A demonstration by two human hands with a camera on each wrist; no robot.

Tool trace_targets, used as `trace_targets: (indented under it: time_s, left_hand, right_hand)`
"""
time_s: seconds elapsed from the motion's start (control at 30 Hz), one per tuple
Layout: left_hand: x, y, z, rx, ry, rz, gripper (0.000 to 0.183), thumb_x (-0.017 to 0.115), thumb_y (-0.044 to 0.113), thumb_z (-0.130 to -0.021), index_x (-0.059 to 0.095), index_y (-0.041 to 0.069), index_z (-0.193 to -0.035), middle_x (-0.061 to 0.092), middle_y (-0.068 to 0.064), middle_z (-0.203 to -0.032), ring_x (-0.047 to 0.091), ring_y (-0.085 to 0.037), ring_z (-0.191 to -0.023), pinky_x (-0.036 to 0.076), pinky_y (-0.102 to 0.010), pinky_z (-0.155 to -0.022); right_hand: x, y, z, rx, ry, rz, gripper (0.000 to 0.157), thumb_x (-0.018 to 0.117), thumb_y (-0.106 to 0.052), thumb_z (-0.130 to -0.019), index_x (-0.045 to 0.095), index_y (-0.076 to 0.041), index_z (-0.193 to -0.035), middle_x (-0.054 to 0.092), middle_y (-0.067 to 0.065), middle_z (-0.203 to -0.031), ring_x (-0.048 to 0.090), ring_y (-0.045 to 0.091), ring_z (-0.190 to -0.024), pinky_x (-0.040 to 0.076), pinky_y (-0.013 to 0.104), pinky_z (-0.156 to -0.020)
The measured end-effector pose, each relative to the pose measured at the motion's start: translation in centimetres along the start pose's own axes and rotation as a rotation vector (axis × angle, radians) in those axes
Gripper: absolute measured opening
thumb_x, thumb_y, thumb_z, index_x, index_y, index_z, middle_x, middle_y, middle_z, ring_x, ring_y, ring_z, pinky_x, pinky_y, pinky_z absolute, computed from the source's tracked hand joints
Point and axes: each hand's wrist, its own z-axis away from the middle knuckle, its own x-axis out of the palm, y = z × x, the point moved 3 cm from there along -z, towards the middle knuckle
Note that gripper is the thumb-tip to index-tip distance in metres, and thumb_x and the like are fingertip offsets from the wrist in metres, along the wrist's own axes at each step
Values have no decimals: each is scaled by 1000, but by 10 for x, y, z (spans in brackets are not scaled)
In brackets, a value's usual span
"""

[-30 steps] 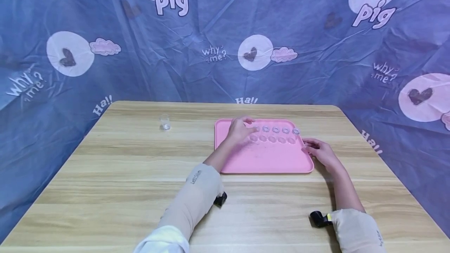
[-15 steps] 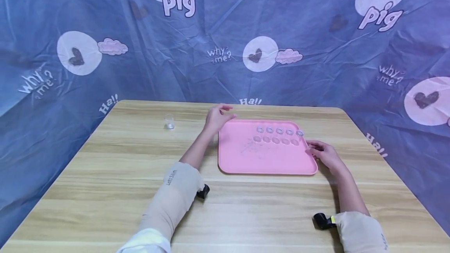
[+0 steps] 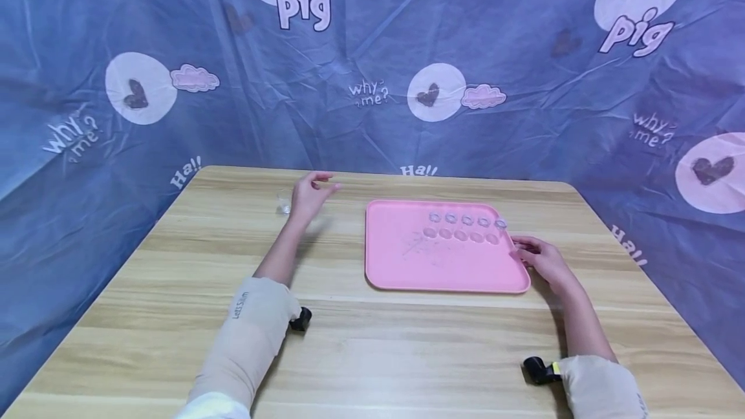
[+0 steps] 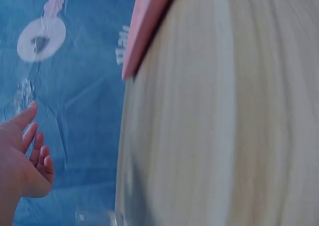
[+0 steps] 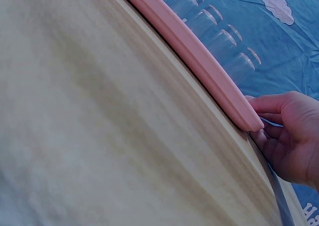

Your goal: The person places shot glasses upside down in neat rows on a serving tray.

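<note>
My left hand (image 3: 311,199) is above the back left of the table, thumb and fingers spread apart and holding nothing. Close to its left side stands a small clear glass (image 3: 284,205) with a thick base; the left wrist view catches only a bit of a clear glass (image 4: 97,218) at the bottom. On the pink tray (image 3: 431,277), several similar clear glasses (image 3: 467,220) are lined up toward the back right. My right hand (image 3: 544,264) grips the tray's right edge, and the right wrist view shows the thumb at the rim (image 5: 219,86) and the other fingers lower down.
The wooden table (image 3: 361,354) reaches back to a blue printed cloth (image 3: 372,134), which also hangs at both sides. Faint marks (image 3: 421,244) show on the tray's surface left of the glasses.
My left hand has moved from the glasses on the tray leftward to beside the lone glass. The right hand stays at the tray's edge. The head view has shifted slightly.
</note>
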Motion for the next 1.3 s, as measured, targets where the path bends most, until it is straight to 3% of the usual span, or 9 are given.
trace_targets:
  time_s: [0.13, 0.3, 0.53, 0.67, 0.87, 1.0, 1.3]
  left_hand:
    - [-22, -15, -1, -25, 64, -8, 35, 75, 18, -77, 65, 2, -107, 63, -14, -106, 50, -21, -82, 40, -28, -69]
    - [-44, -34, 1, -107, 127, -12, 42, 74, 19, -77, 61, 3, -113, 57, -14, -114, 47, -26, -96, 38, -33, -81]
    - [-60, -57, 4, -198, 151, -77, 55, 75, 21, -77, 52, 5, -124, 47, -12, -119, 36, -28, -111, 33, -40, -90]
    - [-63, -64, 3, -226, 137, -99, 58, 75, 22, -76, 50, 5, -125, 47, -11, -120, 35, -28, -112, 32, -41, -91]
    - [-62, -75, 4, -244, 61, -133, 59, 74, 19, -78, 48, 2, -128, 50, -14, -123, 35, -30, -116, 30, -40, -96]
    - [-60, -85, 6, -246, 49, -135, 58, 73, 17, -78, 48, -1, -127, 54, -17, -118, 43, -31, -114, 30, -37, -98]
    - [-57, -95, 8, -222, -17, -177, 50, 70, 18, -81, 52, -5, -121, 57, -21, -115, 53, -33, -105, 37, -40, -93]
  right_hand:
    - [0, -1, 1, -2, 2, 2, 45, 51, -12, -94, 40, 15, -128, 56, 10, -101, 52, -3, -79, 46, 17, -68]
    - [0, -1, 1, 1, 0, -9, 44, 50, -10, -94, 39, 16, -128, 57, 6, -98, 52, -3, -78, 47, 18, -68]
    - [1, 0, 1, 2, 1, -19, 45, 51, -11, -93, 39, 16, -127, 57, 4, -97, 53, -3, -79, 47, 17, -68]
    - [0, 1, 1, 4, 2, -17, 45, 51, -11, -93, 39, 16, -128, 57, 6, -98, 52, -3, -79, 46, 17, -68]
    - [-1, 2, -1, 9, -4, -5, 45, 50, -11, -94, 39, 15, -129, 57, 14, -104, 52, -3, -79, 46, 17, -68]
    - [-1, 1, -2, 11, -6, -5, 46, 51, -12, -94, 39, 15, -129, 56, 15, -105, 52, -3, -80, 47, 17, -68]
    - [-1, 2, -1, 8, -4, -21, 45, 51, -12, -94, 39, 15, -128, 58, 5, -99, 53, -3, -80, 47, 17, -68]
